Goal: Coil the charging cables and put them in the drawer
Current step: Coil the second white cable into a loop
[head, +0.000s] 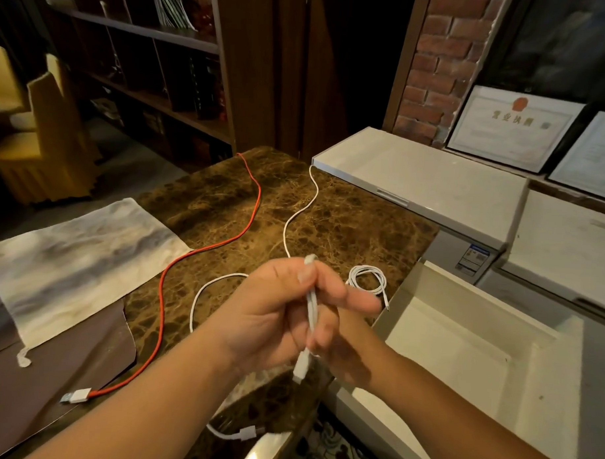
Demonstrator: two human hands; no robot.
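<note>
Dark brown marbled stone forms the desk (346, 210), with a pale grey-streaked cloth (70, 266) at its left edge. Beside it a long red cable (250, 224) snakes from the far edge to the near-left corner. Mid-desk, the left hand (274, 314) and right hand (338, 347) meet, each grip clamped on a folded white charging cable (311, 307). A small coiled white cable (366, 279) lies at the right edge, beside the open white drawer (479, 342).
</note>
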